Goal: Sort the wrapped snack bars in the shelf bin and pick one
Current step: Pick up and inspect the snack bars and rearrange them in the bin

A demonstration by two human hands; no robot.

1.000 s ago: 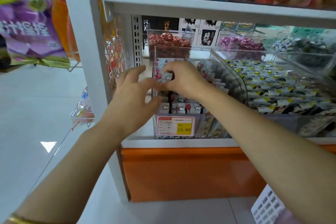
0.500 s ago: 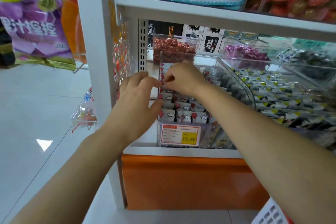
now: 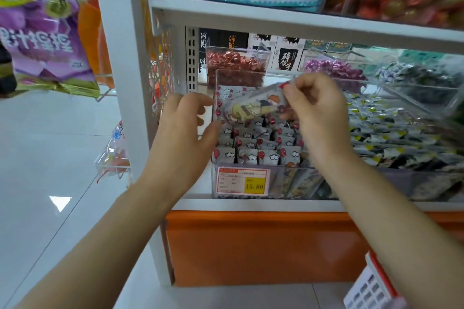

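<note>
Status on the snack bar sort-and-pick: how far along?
Done: the other bars stand in neat rows in the clear bin behind the price tag. In hand: the right hand pinches one snack bar by its end, held above the rows; the left hand is open by its free end, gripping nothing. Left: carrying that bar away from the shelf.
</note>
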